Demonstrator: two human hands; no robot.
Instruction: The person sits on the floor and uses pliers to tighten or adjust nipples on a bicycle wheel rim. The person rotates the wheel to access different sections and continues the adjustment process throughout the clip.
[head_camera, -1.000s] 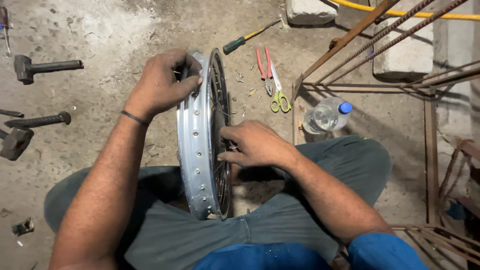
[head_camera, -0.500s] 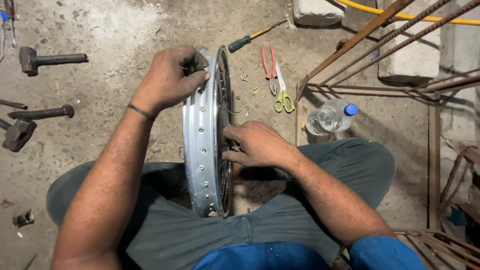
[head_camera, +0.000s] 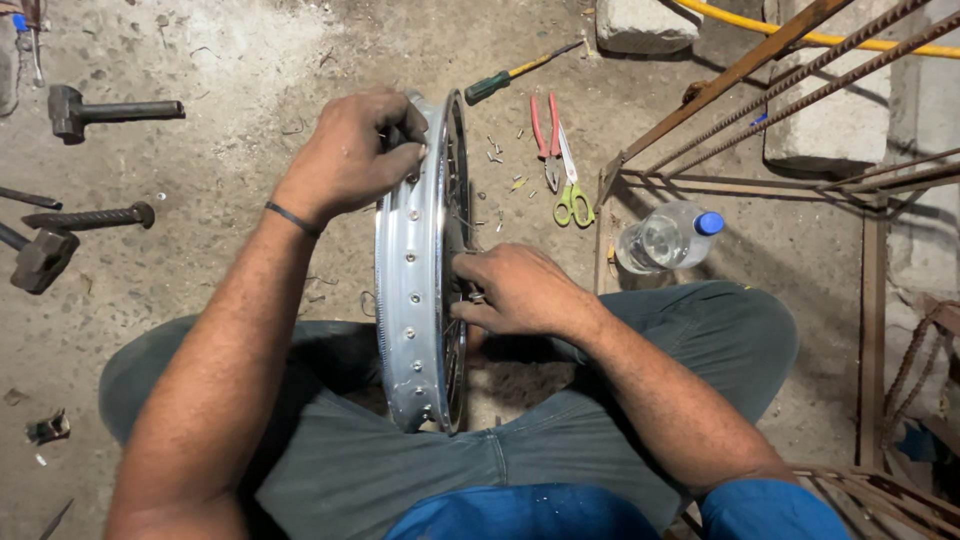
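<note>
Wheel rim (head_camera: 410, 290), clasped upright at its top by the left hand (head_camera: 345, 155) while right hand (head_camera: 510, 290) fingers pinch a spoke, could be tipped if that clasp is loosened.

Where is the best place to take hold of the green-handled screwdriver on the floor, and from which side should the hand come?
Probably the green handle: it is the thick end of the screwdriver, and it points toward the wheel rim. The thin shaft runs away toward the stone block. Coming from above looks best, since the tool lies flat on the floor with bare ground around the handle. The left hand is nearest.
</note>
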